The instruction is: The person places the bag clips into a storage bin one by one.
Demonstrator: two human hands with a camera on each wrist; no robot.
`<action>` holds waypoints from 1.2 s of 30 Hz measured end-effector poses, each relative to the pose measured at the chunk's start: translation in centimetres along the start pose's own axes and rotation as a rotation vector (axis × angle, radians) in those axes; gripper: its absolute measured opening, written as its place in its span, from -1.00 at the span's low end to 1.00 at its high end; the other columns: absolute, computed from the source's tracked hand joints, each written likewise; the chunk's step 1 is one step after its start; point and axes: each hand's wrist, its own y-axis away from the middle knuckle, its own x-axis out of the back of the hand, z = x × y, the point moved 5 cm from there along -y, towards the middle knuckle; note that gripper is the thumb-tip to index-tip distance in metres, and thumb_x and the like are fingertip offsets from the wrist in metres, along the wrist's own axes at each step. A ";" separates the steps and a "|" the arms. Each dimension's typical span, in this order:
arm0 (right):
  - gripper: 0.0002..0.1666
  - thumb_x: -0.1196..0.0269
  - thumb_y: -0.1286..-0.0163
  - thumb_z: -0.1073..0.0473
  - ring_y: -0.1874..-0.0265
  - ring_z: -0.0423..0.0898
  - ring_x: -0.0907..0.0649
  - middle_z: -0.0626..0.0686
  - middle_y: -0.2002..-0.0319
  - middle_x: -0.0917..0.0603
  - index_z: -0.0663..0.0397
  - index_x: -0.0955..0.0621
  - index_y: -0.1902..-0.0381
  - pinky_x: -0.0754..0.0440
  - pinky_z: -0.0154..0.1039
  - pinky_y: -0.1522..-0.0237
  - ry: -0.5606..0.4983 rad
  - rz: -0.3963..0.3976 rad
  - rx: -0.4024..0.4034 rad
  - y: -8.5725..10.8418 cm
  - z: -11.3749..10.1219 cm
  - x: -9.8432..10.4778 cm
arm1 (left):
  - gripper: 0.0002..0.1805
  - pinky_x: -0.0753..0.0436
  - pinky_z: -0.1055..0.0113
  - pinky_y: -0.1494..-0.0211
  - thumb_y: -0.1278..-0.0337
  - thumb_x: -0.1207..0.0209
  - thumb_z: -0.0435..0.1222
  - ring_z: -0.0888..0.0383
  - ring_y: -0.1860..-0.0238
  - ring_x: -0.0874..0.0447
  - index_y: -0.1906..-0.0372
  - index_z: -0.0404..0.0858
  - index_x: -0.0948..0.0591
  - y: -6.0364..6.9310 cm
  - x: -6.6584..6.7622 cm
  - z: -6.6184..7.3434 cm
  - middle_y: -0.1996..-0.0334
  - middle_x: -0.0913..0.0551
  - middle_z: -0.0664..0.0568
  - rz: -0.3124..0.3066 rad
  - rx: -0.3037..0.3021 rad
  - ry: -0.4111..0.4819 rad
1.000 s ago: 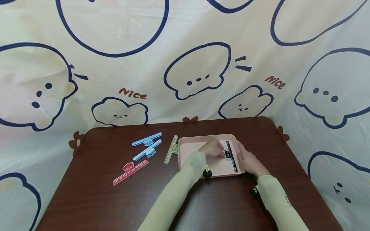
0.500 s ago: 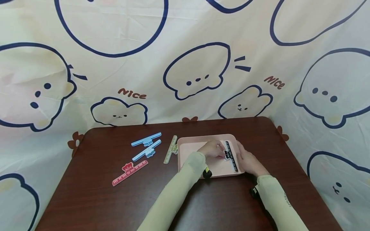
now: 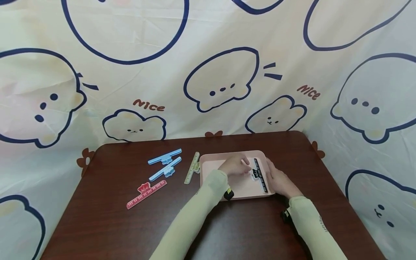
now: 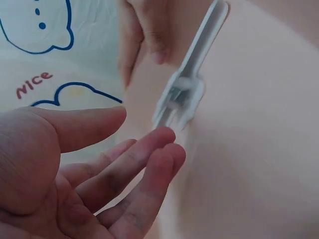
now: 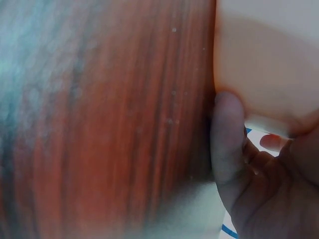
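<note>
A black-and-white ruler clip [image 3: 260,176] lies inside the pale pink tray [image 3: 232,156], near its right wall. My left hand [image 3: 235,165] hovers over the tray, just left of the clip. In the left wrist view its fingers [image 4: 127,174] are loosely bent and apart from the thumb, holding nothing; the clip's pale side [image 4: 192,69] shows beyond the fingertips. At the tray's right edge, my right hand [image 3: 280,181] grips the rim. The right wrist view shows its thumb [image 5: 229,134] against the tray wall; some of its fingers are hidden.
A green ruler clip [image 3: 192,168] lies close to the tray's left side. Farther left on the dark brown table [image 3: 107,220] are an upper blue clip [image 3: 164,157], a lower blue clip [image 3: 165,169] and a red clip [image 3: 146,195]. Printed cloth hangs behind the table.
My left hand has let go of the black-and-white clip and drawn back slightly to the left. The clip stays in the tray, and my right hand keeps its place on the rim.
</note>
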 end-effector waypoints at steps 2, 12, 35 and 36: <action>-0.25 0.20 -0.72 0.07 -0.19 0.22 -0.59 0.42 -0.44 -0.40 -0.04 0.20 -0.70 -0.45 0.33 -0.33 0.000 0.002 0.005 -0.1 0.0 0.0 | -0.73 -0.67 0.32 0.14 -0.39 -0.31 -0.18 0.17 0.26 -0.68 -0.06 -0.19 -0.66 0.6 0.7 0.4 0.20 -0.74 0.03 0.017 -0.022 -0.035; -0.25 0.20 -0.71 0.10 -0.28 0.32 -0.56 0.48 -0.40 -0.41 0.03 0.17 -0.69 -0.45 0.32 -0.34 0.013 0.020 0.038 -0.4 -0.6 0.2 | -0.64 -0.65 0.13 -0.12 -0.46 -0.23 -0.09 0.08 -0.04 -0.72 -0.21 -0.13 -0.63 5.2 6.6 0.6 -0.02 -0.77 0.02 0.145 -0.124 -0.286; -0.25 0.22 -0.71 0.08 -0.24 0.31 -0.57 0.50 -0.40 -0.40 0.03 0.19 -0.69 -0.44 0.34 -0.34 0.033 0.000 0.008 0.0 0.0 0.1 | -0.37 -0.61 -0.19 -0.25 -0.15 -0.46 -0.18 -0.18 -0.24 -0.61 -0.34 -0.19 -0.59 8.7 11.8 -11.0 -0.25 -0.63 -0.16 0.253 0.013 -0.460; -0.25 0.22 -0.71 0.07 -0.23 0.31 -0.57 0.49 -0.40 -0.41 0.02 0.19 -0.69 -0.44 0.34 -0.34 0.028 -0.002 0.005 0.0 0.0 0.0 | -0.36 -0.61 -0.17 -0.26 -0.13 -0.48 -0.18 -0.18 -0.25 -0.59 -0.33 -0.18 -0.60 8.5 11.5 -11.2 -0.26 -0.62 -0.16 0.248 0.011 -0.475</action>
